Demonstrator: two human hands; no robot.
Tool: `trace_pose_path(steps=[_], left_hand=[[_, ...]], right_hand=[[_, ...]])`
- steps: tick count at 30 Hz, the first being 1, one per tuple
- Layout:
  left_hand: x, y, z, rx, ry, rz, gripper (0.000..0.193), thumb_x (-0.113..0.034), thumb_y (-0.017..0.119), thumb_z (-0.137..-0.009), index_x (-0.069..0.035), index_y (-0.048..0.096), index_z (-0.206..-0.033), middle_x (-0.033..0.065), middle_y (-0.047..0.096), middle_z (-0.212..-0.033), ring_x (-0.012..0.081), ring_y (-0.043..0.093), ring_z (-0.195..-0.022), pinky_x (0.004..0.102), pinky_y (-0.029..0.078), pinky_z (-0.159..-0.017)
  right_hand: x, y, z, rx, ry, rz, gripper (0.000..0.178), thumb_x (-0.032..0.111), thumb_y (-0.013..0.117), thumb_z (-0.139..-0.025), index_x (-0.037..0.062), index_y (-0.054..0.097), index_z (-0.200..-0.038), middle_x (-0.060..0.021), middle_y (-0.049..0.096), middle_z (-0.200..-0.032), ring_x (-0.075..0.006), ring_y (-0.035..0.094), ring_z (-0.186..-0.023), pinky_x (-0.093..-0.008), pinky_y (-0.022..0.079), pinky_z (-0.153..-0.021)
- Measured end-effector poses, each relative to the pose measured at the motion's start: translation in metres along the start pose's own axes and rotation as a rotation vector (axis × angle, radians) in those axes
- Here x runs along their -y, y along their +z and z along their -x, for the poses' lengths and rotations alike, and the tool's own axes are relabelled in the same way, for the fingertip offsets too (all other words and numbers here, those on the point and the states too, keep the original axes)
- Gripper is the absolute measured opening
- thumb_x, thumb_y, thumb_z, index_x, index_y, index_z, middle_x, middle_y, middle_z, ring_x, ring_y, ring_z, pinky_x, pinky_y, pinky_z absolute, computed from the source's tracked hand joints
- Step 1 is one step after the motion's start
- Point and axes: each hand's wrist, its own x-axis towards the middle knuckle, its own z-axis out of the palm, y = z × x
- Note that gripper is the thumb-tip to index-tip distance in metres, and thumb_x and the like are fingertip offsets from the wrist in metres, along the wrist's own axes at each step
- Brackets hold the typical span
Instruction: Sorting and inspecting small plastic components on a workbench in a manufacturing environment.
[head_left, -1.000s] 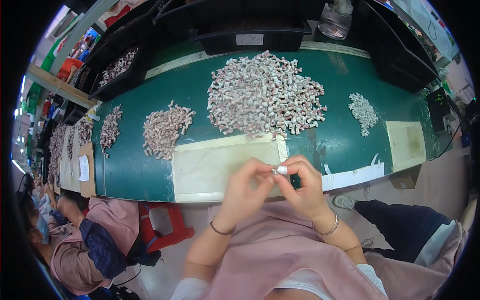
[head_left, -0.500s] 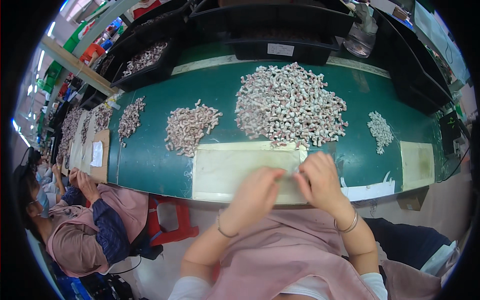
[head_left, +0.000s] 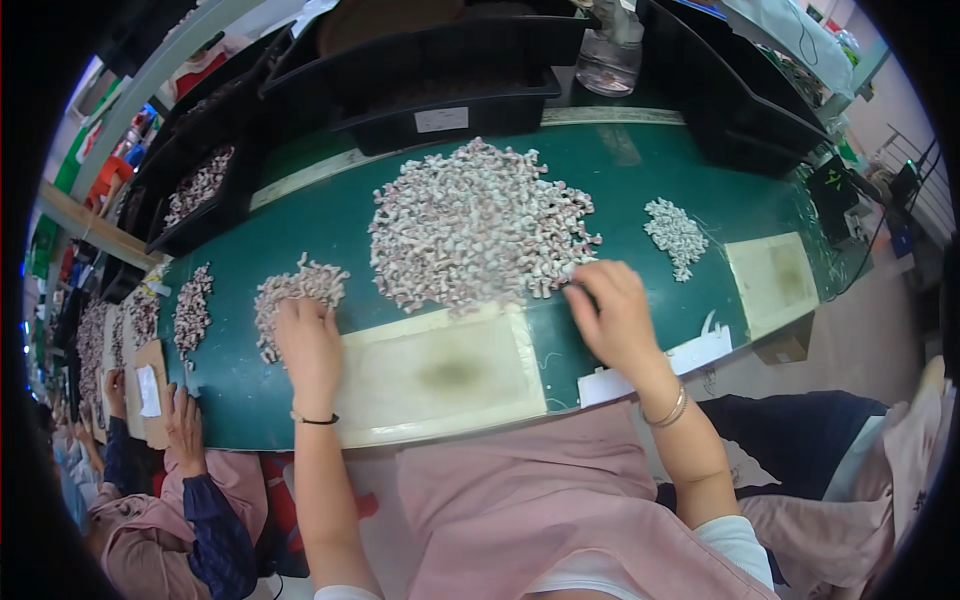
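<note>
My left hand [head_left: 310, 345] is over the left-middle pile of small knobbed pieces [head_left: 320, 282], pale with reddish-brown patches. Its fingers are bent down and close together; the fingertips are hidden, so what they hold cannot be seen. At the right edge of the large heap of similar pieces [head_left: 460, 225] is my right hand [head_left: 615, 312], thumb and fingers curved and apart, fingertips by the outermost pieces. Between the hands, near the front edge, lies a pale rectangular mat [head_left: 430, 372] with a dark smudge.
A small whiter pile [head_left: 676, 238] and a second mat [head_left: 770, 285] lie to the right. Black bins [head_left: 455, 105] line the back, beside a clear jar [head_left: 608, 62]. Another heap [head_left: 192, 312] sits farther left. A co-worker's hand [head_left: 184, 432] rests at the left table edge.
My hands, together over the mat before, have parted: the left went to the left-middle pile, the right to the large heap's edge. The view has turned, and the co-worker's hands have separated.
</note>
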Motion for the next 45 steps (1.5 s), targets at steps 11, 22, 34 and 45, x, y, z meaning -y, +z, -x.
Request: trace_pose_path(steps=[11,22,34,45], left_hand=[[-0.062,-0.025,0.020,0.082,-0.129,0.540,0.012,0.000,0.061,-0.086,0.000,0.061,-0.098,0.0125,0.063,-0.083,0.0235,0.061,-0.072,0.0340,0.048,-0.067],[-0.085,-0.034,0.053,0.250,-0.149,0.776,0.016,0.004,0.058,-0.085,0.001,0.063,-0.099,0.0121,0.062,-0.088,0.0215,0.060,-0.075,0.0307,0.048,-0.069],[-0.119,-0.037,0.060,0.265,-0.028,0.824,0.023,0.006,0.057,-0.087,0.001,0.067,-0.107,0.0141,0.061,-0.094,0.0246,0.061,-0.083,0.0308,0.048,-0.075],[-0.124,-0.036,0.064,0.297,-0.071,0.911,0.021,0.003,0.057,-0.088,0.002,0.067,-0.107,0.0146,0.063,-0.091,0.0250,0.064,-0.083,0.0310,0.050,-0.077]], right_hand=[[-0.101,-0.051,0.003,-0.088,0.328,0.493,0.010,0.012,0.069,-0.081,0.0037,0.064,-0.084,-0.0115,0.062,-0.083,-0.0317,0.060,-0.082,-0.0416,0.046,-0.072],[-0.074,-0.051,0.024,0.061,0.109,0.330,0.009,0.003,0.066,-0.080,0.0035,0.061,-0.088,-0.0125,0.061,-0.084,-0.0324,0.059,-0.083,-0.0421,0.045,-0.075],[-0.055,-0.039,0.028,-0.003,0.340,0.395,0.012,0.012,0.070,-0.082,0.0034,0.063,-0.086,-0.0132,0.061,-0.080,-0.0330,0.061,-0.076,-0.0423,0.048,-0.069],[-0.038,-0.031,0.042,-0.001,0.065,0.435,0.008,0.006,0.067,-0.080,0.0038,0.062,-0.086,-0.0099,0.063,-0.089,-0.0282,0.059,-0.084,-0.0390,0.045,-0.076]])
